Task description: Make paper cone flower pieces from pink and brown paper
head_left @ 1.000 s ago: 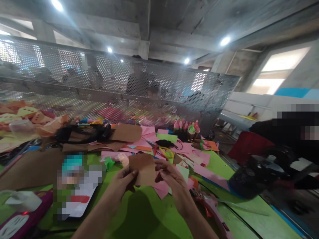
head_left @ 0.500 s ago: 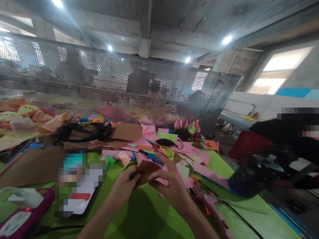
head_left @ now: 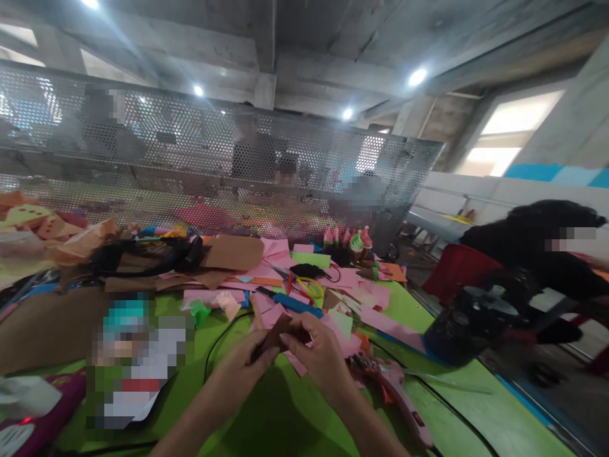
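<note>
Head view: I see the left hand (head_left: 245,358) and right hand (head_left: 318,352) both pinching the brown piece (head_left: 278,331) above the green desk (head_left: 259,412), near the blue tool (head_left: 295,303). A second ago the piece showed broad and flat; now it appears narrower and tilted, suggesting, I judge, folding or rolling under way.

Place: a craft workshop in a raw concrete building
Ceiling (head_left: 328,38): bare concrete beams, bright round lamps (head_left: 417,77)
Far: a perforated metal screen (head_left: 190,149), people (head_left: 251,151) behind it
Green table (head_left: 504,425): strewn with pink sheets (head_left: 275,249) and brown sheets (head_left: 236,252)
Tools: seemingly a pink glue gun (head_left: 402,397), plus a blue-handled tool (head_left: 297,303)
Pieces: small ice-cream-shaped ornaments (head_left: 356,242), table's far end
Right: a person (head_left: 537,238) in black by a red chair (head_left: 457,273)
</note>
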Motion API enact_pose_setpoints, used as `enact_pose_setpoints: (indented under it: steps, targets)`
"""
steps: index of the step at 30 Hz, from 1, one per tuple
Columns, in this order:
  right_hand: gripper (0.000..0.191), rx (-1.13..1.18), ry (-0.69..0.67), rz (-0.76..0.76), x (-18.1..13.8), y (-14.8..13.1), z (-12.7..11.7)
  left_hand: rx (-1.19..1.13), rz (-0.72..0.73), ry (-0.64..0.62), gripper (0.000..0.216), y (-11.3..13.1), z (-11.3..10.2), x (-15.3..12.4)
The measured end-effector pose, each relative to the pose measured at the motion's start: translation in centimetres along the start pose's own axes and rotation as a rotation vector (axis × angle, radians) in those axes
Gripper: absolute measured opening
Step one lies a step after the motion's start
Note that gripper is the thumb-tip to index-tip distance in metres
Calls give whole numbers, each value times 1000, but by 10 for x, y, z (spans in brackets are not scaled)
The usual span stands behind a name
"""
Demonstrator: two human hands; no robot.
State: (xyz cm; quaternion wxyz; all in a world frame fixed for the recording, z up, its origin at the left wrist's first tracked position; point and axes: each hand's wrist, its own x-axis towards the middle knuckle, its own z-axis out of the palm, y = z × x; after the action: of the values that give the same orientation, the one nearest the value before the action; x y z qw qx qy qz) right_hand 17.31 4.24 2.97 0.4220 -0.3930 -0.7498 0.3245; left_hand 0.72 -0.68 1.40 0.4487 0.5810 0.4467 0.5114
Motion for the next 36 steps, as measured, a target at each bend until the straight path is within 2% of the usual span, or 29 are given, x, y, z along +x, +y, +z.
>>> enact_pose_setpoints:
  steps: [3,6,11,12,16,19,23,26,31,36]
  targets:
    - [3,48,12,23,-1,-1,2,46,6,-1,18,-5,1,2]
    - [5,196,-16,57,-3,-6,2,48,-26,5,18,-6,2,2]
    - [30,269,58,77,-3,-14,0,58,-21,21,17,-4,4,1]
    - [30,280,54,95,-2,-15,0,70,-20,19,17,-4,4,1]
    - [9,319,11,135,0,-14,0,97,-31,-11,17,-7,3,3]
    - [12,232,77,129,1,-13,-2,66,-75,-24,18,-8,0,4]
    - [14,175,134,119,2,-12,-7,-32,-147,-26,37,-8,-3,7]
    - [18,219,152,152,3,-11,-9,-91,-173,2,46,-6,-5,9]
    - [28,379,136,217,4,-2,-8,-132,-159,80,46,-2,-6,9]
    - [36,421,139,266,6,1,-6,-200,-164,124,48,2,-6,8]
